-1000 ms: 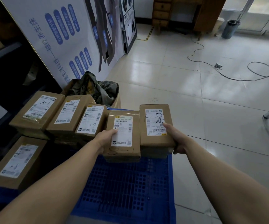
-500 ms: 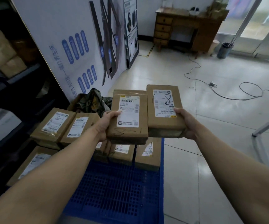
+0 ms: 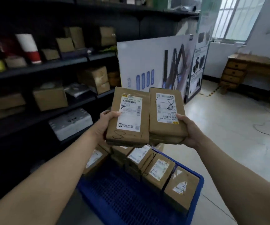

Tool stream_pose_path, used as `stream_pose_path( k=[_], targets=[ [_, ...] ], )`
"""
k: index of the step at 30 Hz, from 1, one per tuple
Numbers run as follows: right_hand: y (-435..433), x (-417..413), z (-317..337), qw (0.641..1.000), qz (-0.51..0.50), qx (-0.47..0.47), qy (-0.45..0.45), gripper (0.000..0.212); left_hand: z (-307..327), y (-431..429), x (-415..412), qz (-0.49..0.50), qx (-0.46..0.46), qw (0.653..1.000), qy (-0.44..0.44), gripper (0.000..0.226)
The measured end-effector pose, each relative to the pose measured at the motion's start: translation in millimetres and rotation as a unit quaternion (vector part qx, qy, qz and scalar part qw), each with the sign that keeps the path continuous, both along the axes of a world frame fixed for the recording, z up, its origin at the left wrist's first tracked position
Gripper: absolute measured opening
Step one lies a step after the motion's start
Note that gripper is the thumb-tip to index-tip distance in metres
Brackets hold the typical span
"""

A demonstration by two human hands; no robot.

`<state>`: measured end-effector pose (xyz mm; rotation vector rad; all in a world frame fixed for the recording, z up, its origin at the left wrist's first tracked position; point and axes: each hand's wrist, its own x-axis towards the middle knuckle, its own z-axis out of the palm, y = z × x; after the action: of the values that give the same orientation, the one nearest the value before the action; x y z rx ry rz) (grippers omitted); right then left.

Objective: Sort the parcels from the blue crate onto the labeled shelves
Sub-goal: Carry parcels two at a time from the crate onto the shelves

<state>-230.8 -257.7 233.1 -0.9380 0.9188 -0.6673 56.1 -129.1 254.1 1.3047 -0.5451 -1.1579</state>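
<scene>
Two parcels are held side by side, touching, above the far end of the blue crate (image 3: 194,202). The left parcel (image 3: 128,116), marked "8-1" by hand, is pinched at its left edge by the left hand (image 3: 105,123), thumb on the label. The right parcel (image 3: 166,114), marked with an "8", is pinched at its right edge by the right hand (image 3: 187,130). Since a second ago both have been lifted clear of the crate and the view has swung left to the shelves (image 3: 49,67). Several parcels remain in the crate. Shelf labels cannot be read. Placement is judged the next step.
</scene>
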Motion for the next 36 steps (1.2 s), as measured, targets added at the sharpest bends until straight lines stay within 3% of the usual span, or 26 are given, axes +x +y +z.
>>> stream_pose_path(
  k=[7, 15, 18, 23, 27, 31, 36],
  targets=[
    [50.2, 152.2, 21.3, 0.988, 0.155, -0.011, -0.004, 0.047, 25.7, 153.1, 78.9, 0.183, -0.014, 0.982, -0.037, 0.073],
    [208.6, 344.2, 46.6, 0.934, 0.354, -0.018, -0.056, 0.053, 46.7, 386.5, 142.0, 0.419, -0.014, 0.905, -0.076, 0.079],
    [294.2, 395.8, 52.7, 0.897, 0.437, -0.028, -0.058, 0.046, 52.4, 480.3, 148.2, 0.488, -0.012, 0.868, -0.094, 0.086],
    [434.6, 461.7, 63.1, 0.835, 0.545, -0.058, -0.053, 0.042, 54.5, 624.8, 151.7, 0.597, -0.029, 0.798, -0.083, 0.061],
    [541.1, 502.3, 69.4, 0.785, 0.612, -0.08, -0.057, 0.039, 52.4, 724.2, 139.1, 0.644, -0.043, 0.759, -0.083, 0.066],
    [644.1, 533.1, 69.7, 0.729, 0.676, -0.091, -0.063, 0.043, 48.6, 809.4, 115.4, 0.689, -0.045, 0.719, -0.082, 0.055],
    [759.3, 562.4, 65.0, 0.642, 0.757, -0.1, -0.072, 0.047, 39.7, 889.9, 81.7, 0.772, -0.034, 0.632, -0.051, 0.061]
  ],
)
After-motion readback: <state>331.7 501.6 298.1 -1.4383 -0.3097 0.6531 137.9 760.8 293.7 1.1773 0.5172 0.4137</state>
